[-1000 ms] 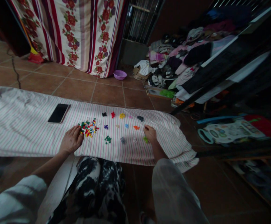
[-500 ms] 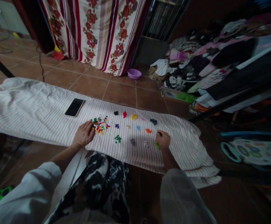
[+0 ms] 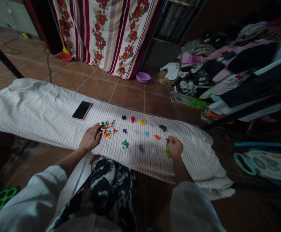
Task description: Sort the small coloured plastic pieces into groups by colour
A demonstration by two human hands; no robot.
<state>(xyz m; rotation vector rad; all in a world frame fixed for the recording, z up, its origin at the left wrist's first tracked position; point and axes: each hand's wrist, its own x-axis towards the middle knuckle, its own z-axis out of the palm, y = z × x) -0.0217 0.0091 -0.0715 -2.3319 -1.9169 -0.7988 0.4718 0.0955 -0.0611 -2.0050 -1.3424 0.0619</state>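
Observation:
My left hand (image 3: pixel 91 137) lies flat on the striped cloth (image 3: pixel 45 109), its fingers stretched out and touching the left edge of a mixed pile of small coloured pieces (image 3: pixel 108 129). Over on the right, my right hand (image 3: pixel 175 146) has its fingers drawn together at a few dark brown pieces (image 3: pixel 167 140). Whatever is between those fingertips is too small to make out. Lime green pieces (image 3: pixel 166 152) lie just below that hand, orange pieces (image 3: pixel 157 137) to its left. Single-colour clusters stand in between, among them yellow (image 3: pixel 142 121), red (image 3: pixel 133 119) and green (image 3: pixel 125 144).
A phone (image 3: pixel 82 110) lies on the cloth behind my left hand. Past the far edge, a purple basin (image 3: pixel 143 77) stands on the tiled floor by a flowered curtain (image 3: pixel 116 35). Heaped clothes (image 3: pixel 191 58) fill the right background.
The whole view has shifted slightly, so everything sits a little further right. My right hand has drawn back slightly, uncovering more of the dark brown pieces. My left hand stays beside the pile.

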